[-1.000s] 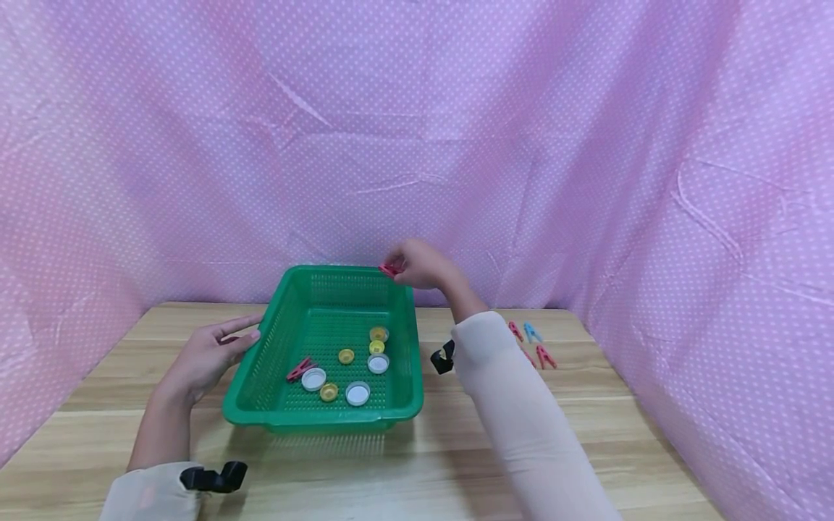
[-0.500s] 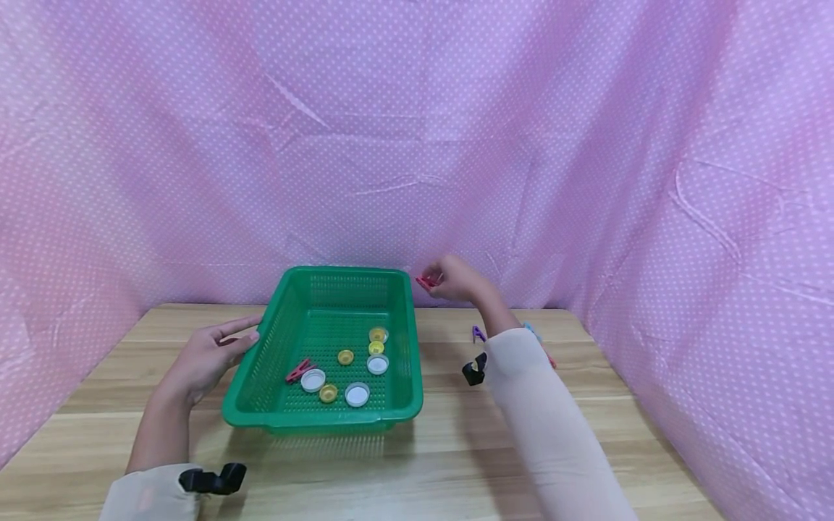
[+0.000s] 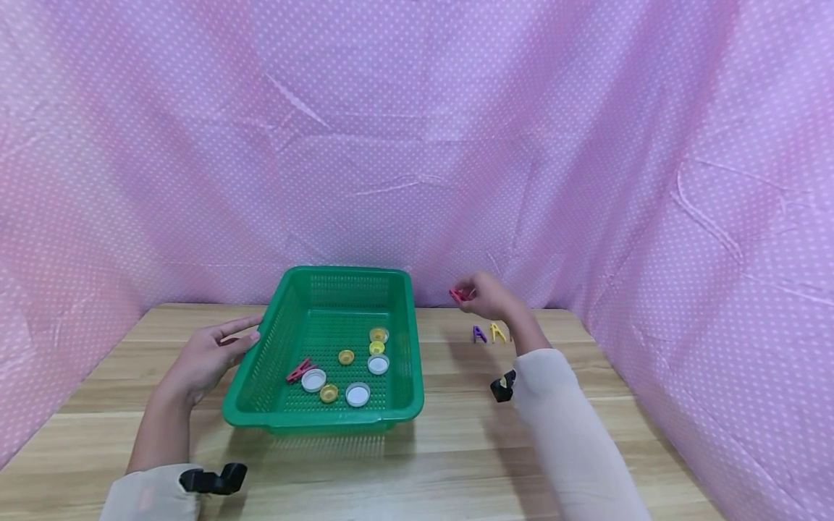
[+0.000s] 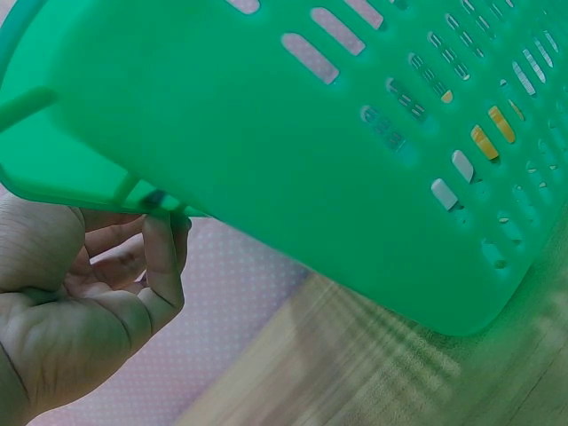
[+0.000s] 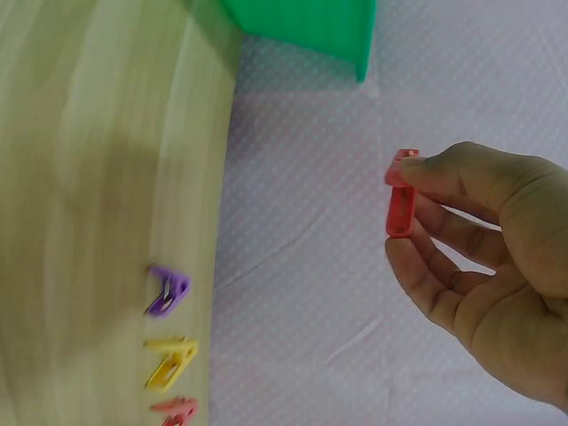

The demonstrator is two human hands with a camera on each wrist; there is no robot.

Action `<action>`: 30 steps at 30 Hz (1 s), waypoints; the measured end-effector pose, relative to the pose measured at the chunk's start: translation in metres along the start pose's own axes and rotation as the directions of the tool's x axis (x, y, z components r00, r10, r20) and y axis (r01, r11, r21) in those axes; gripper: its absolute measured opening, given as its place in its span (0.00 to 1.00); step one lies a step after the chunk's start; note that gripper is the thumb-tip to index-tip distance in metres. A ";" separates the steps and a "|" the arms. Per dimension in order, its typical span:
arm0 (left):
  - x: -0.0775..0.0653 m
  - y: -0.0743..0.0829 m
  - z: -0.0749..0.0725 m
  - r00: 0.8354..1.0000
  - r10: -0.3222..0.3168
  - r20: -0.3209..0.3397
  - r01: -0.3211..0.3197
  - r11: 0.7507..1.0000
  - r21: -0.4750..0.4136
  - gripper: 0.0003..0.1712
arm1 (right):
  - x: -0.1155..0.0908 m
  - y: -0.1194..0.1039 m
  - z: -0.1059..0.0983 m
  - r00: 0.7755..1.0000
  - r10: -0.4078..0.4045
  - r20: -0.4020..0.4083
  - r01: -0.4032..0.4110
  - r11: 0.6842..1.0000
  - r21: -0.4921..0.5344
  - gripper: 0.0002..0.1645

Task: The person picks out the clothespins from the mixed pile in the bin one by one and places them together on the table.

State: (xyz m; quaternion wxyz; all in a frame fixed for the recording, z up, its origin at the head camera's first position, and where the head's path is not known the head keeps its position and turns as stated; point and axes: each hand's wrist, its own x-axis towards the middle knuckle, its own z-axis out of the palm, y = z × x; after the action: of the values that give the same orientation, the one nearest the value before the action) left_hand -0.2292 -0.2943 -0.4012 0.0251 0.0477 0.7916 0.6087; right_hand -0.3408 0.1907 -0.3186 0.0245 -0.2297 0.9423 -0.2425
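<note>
A red clothespin (image 5: 401, 200) is pinched between the thumb and fingers of my right hand (image 3: 490, 297), raised to the right of the green plastic basket (image 3: 326, 418). My left hand (image 3: 210, 354) holds the basket's left rim, its fingers bent at the edge in the left wrist view. Inside the basket lie a dark pink clothespin (image 3: 300, 370), white caps (image 3: 357, 394) and several yellow caps (image 3: 346, 357). Under the right hand, a purple clothespin (image 3: 479, 333) and a yellow clothespin (image 3: 497, 333) rest on the table, with another red clothespin (image 5: 177, 410) beside them in the right wrist view.
The wooden table (image 3: 456, 463) ends at a pink dotted curtain (image 3: 417, 145) that hangs behind it and along both sides. My right forearm sleeve (image 3: 580, 427) covers part of the table's right side.
My right hand has moved right, from above the basket's far right corner to over the table, still pinching the red clothespin. The left hand and the basket stay put.
</note>
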 end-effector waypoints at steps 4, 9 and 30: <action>0.000 0.000 0.001 1.000 0.000 0.003 0.000 1.000 -0.004 0.40 | -0.010 0.015 0.001 0.999 0.010 -0.038 -0.011 1.000 -0.025 0.22; -0.002 0.001 0.001 1.000 0.004 0.001 -0.004 1.000 -0.005 0.40 | -0.022 0.032 0.003 0.998 0.033 -0.060 -0.035 0.999 -0.025 0.21; -0.004 0.001 0.003 1.000 0.020 0.003 -0.020 0.999 -0.036 0.40 | -0.065 0.089 0.022 0.988 0.126 -0.086 -0.128 0.992 -0.014 0.22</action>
State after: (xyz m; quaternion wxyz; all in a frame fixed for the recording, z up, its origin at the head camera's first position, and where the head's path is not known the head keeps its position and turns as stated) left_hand -0.2254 -0.2920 -0.4010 0.0212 0.0562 0.7799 0.6230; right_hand -0.3163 0.2787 -0.3840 -0.0026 -0.1590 0.9575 -0.2408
